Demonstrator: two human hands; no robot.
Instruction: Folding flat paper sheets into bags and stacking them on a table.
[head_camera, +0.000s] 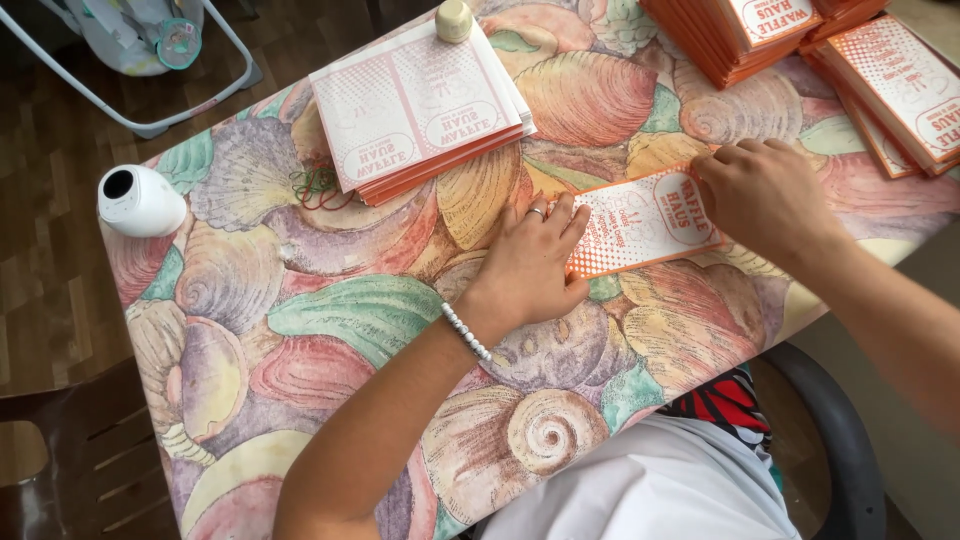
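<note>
Orange-and-white printed flat paper sleeve (645, 220) lies on shell-patterned tablecloth (330, 320), long axis running left-right, slightly tilted. Left hand (530, 265) flat, fingers spread, pressing its left end. Right hand (765, 190) curled over right end, fingertips on the upper edge; both touching equally.

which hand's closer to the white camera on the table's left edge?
Left. The left hand rests on the near end of the orange paper sleeve, right of the white camera. The right hand presses the sleeve's far end, farther away.
</note>
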